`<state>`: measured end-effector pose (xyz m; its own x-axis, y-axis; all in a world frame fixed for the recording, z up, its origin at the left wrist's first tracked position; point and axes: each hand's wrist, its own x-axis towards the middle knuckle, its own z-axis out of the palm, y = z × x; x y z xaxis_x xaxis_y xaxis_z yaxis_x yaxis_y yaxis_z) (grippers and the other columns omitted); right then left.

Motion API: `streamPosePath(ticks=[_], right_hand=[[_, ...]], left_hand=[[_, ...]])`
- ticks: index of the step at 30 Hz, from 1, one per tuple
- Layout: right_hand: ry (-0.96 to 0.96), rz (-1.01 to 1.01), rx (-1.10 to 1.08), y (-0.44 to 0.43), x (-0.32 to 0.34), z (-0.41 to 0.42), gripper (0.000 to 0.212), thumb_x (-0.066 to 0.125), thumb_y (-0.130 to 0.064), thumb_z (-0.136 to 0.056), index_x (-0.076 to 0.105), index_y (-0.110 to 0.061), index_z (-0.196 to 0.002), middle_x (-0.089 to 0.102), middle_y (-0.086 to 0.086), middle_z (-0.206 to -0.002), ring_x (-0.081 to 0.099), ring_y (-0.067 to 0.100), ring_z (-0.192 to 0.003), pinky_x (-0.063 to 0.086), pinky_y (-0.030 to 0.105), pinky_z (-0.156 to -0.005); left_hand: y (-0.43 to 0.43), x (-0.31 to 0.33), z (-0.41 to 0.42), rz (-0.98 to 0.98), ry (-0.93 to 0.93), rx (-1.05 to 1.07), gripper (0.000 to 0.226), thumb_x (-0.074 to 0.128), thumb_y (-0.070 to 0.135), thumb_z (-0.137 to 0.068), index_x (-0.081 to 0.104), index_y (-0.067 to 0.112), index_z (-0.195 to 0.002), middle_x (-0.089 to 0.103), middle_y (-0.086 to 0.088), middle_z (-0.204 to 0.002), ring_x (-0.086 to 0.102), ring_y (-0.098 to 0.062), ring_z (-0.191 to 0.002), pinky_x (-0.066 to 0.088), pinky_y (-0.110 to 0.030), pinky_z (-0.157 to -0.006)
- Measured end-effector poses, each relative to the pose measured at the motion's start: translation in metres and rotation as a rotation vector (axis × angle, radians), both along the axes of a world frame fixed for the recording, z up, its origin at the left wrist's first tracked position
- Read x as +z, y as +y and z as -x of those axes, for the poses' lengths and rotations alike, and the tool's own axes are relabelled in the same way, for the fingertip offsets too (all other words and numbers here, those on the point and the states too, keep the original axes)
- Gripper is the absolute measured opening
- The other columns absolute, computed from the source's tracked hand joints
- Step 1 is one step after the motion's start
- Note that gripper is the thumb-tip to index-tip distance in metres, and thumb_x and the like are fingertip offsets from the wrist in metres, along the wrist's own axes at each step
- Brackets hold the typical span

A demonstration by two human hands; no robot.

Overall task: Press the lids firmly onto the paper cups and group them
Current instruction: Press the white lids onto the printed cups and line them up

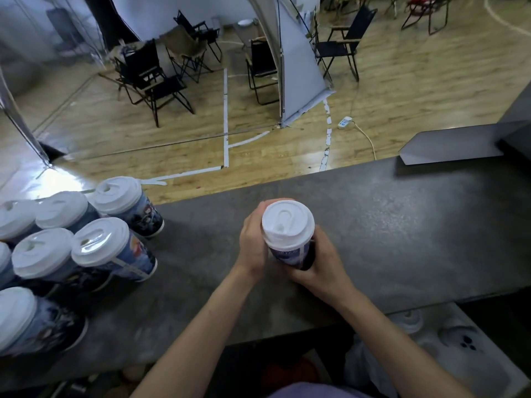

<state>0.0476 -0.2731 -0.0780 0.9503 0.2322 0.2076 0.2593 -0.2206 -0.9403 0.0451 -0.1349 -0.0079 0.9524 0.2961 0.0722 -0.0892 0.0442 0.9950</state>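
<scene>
A paper cup [293, 254] with a dark blue print stands on the grey counter [402, 225] near the middle. A white lid [287, 222] sits on top of it. My left hand [254, 242] wraps round the cup's left side just under the lid, with fingertips reaching behind the rim. My right hand [321, 262] grips the cup's lower right side. At the counter's left end several lidded cups [112, 248] of the same print stand close together in a group.
A grey metal flap [448, 146] lies at the counter's far right. Beyond the far edge is a wooden floor with folding chairs [155, 79]. Below the near edge sits a white moulded tray [448, 349].
</scene>
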Motion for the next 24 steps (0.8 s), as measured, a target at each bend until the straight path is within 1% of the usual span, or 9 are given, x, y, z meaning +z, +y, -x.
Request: streamPosePath(ticks=[3, 5, 7, 10, 13, 16, 19, 22, 24], right_hand=[[0.016, -0.005, -0.04, 0.0, 0.0, -0.001, 0.07, 0.096, -0.03, -0.063, 0.056, -0.02, -0.12, 0.067, -0.016, -0.118, 0.065, -0.002, -0.107, 0.054, 0.021, -0.085], [0.012, 0.003, -0.022, -0.002, 0.001, -0.002, 0.066, 0.096, -0.027, -0.066, 0.059, -0.016, -0.12, 0.07, -0.011, -0.118, 0.066, 0.001, -0.107, 0.056, 0.027, -0.086], [0.004, 0.005, 0.001, -0.003, 0.004, -0.001, 0.065, 0.095, -0.018, -0.068, 0.06, -0.021, -0.122, 0.07, -0.014, -0.121, 0.066, -0.001, -0.11, 0.054, 0.021, -0.089], [-0.004, 0.011, 0.026, -0.001, 0.0, -0.001, 0.068, 0.095, -0.013, -0.068, 0.058, -0.018, -0.125, 0.069, -0.01, -0.122, 0.064, -0.001, -0.111, 0.054, 0.022, -0.09], [0.028, -0.026, 0.001, 0.002, -0.003, -0.001, 0.079, 0.1, -0.014, -0.061, 0.053, -0.026, -0.123, 0.066, -0.021, -0.12, 0.063, -0.007, -0.108, 0.051, 0.014, -0.086], [0.021, -0.004, 0.012, -0.001, 0.001, -0.002, 0.072, 0.098, -0.026, -0.061, 0.056, -0.03, -0.119, 0.068, -0.026, -0.117, 0.066, -0.003, -0.107, 0.055, 0.022, -0.088], [-0.001, 0.009, 0.055, -0.003, 0.0, -0.002, 0.074, 0.096, -0.019, -0.067, 0.058, -0.02, -0.13, 0.068, -0.017, -0.127, 0.064, 0.002, -0.119, 0.052, 0.021, -0.097], [-0.018, 0.034, 0.066, 0.0, -0.003, 0.001, 0.069, 0.093, -0.02, -0.067, 0.056, -0.017, -0.126, 0.066, -0.015, -0.122, 0.064, 0.001, -0.113, 0.049, 0.014, -0.09], [0.002, 0.014, 0.046, 0.002, -0.004, 0.001, 0.076, 0.096, -0.018, -0.064, 0.054, -0.017, -0.127, 0.065, -0.017, -0.121, 0.065, 0.0, -0.109, 0.054, 0.02, -0.088]], left_hand=[[0.0, 0.0, 0.001, 0.004, 0.026, 0.023, 0.038, 0.037, 0.021, -0.099, 0.073, 0.009, -0.097, 0.078, 0.012, -0.09, 0.069, 0.001, -0.09, 0.05, -0.014, -0.08], [0.008, 0.009, -0.008, -0.003, 0.139, -0.119, 0.042, 0.037, 0.025, -0.105, 0.074, 0.006, -0.102, 0.079, 0.002, -0.097, 0.071, -0.009, -0.097, 0.052, -0.023, -0.086], [0.012, 0.014, -0.013, 0.028, 0.232, -0.218, 0.048, 0.035, 0.029, -0.11, 0.074, 0.003, -0.102, 0.078, -0.004, -0.096, 0.072, -0.014, -0.094, 0.053, -0.027, -0.088], [0.008, 0.013, -0.007, 0.088, 0.233, -0.088, 0.058, 0.036, 0.018, -0.11, 0.079, 0.017, -0.072, 0.076, 0.009, -0.074, 0.069, 0.001, -0.073, 0.05, -0.022, -0.078], [-0.003, 0.012, 0.006, 0.081, 0.169, 0.011, 0.052, 0.031, 0.008, -0.11, 0.071, 0.015, -0.077, 0.072, 0.018, -0.064, 0.066, 0.009, -0.067, 0.048, -0.009, -0.069], [0.011, 0.01, -0.007, 0.04, 0.186, -0.089, 0.044, 0.034, 0.017, -0.11, 0.073, 0.006, -0.093, 0.079, 0.006, -0.085, 0.071, 0.0, -0.085, 0.051, -0.023, -0.084], [0.016, 0.014, -0.013, 0.037, 0.226, -0.216, 0.048, 0.036, 0.025, -0.108, 0.072, -0.005, -0.11, 0.076, -0.016, -0.108, 0.069, -0.019, -0.103, 0.051, -0.033, -0.097], [0.01, 0.008, 0.001, 0.031, 0.108, -0.01, 0.043, 0.036, 0.009, -0.107, 0.075, 0.011, -0.088, 0.079, 0.009, -0.085, 0.069, 0.002, -0.084, 0.051, -0.016, -0.08], [0.005, 0.004, 0.01, -0.002, 0.01, 0.061, 0.035, 0.04, 0.014, -0.1, 0.073, 0.015, -0.088, 0.077, 0.017, -0.082, 0.068, 0.006, -0.082, 0.049, -0.011, -0.076]])
